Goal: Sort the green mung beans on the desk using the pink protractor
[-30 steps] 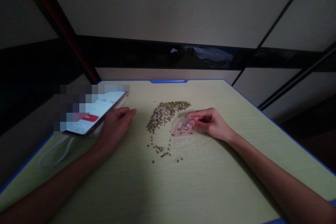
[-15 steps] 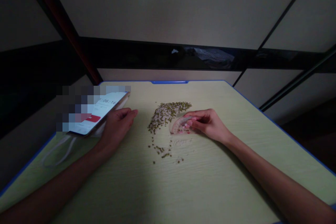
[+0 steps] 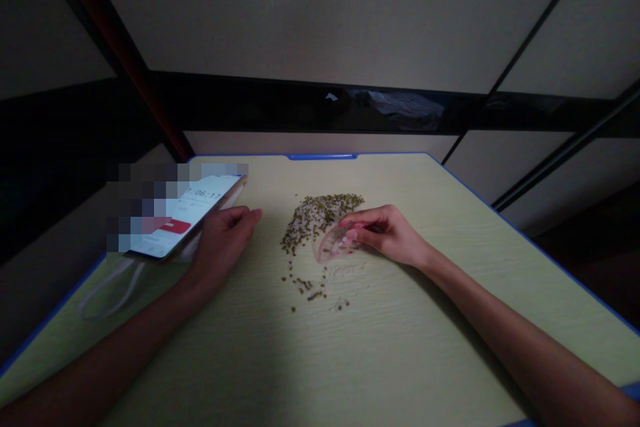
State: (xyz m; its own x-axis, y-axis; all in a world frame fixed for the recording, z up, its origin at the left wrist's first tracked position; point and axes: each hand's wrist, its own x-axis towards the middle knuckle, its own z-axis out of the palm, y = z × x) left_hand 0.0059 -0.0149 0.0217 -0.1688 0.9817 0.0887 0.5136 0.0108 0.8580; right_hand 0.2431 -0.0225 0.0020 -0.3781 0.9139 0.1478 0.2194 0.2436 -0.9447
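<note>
The right hand [image 3: 393, 237] pinches a see-through, pinkish half-circle ruler [image 3: 327, 248] between its thumb and fingers. The ruler is just above or on the table [image 3: 350, 367]; I cannot tell which. Its long, straight side runs left to right, tipped up a bit at the right, and faces the person. Its round side faces the pile [image 3: 320, 213] of tiny, round green beans and white grains. The left hand [image 3: 227, 237] curls beside a flat, shiny phone [image 3: 173, 210]; I cannot tell how tightly its fingers close.
</note>
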